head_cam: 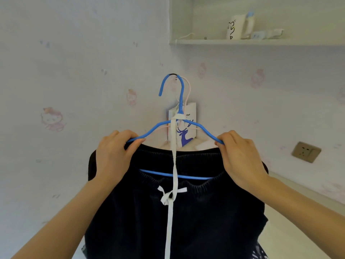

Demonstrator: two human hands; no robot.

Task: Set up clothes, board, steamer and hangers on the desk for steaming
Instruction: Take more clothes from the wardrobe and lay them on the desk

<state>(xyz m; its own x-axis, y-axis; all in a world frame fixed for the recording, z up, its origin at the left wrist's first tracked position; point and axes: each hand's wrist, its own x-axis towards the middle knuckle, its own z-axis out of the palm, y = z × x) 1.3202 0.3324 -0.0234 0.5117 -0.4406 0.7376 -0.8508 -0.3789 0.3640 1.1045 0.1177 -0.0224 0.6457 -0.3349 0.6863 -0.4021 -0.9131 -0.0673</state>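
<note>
A blue hanger [178, 126] hangs upright by its hook from a small dark wall hook [173, 74] in the room corner. Behind it hangs a pale pink hanger [187, 90], mostly hidden. A dark navy garment [186, 221] with a ribbed elastic waistband is draped over the blue hanger's bottom bar. Its white drawstring [174, 156] is tied in a bow and loops up around the hanger's neck.

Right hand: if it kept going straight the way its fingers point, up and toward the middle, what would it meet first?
The right hand grips the blue hanger at its shoulder. Going on, it would probably meet the white drawstring hanging at the centre first, though depth is unclear.
</note>
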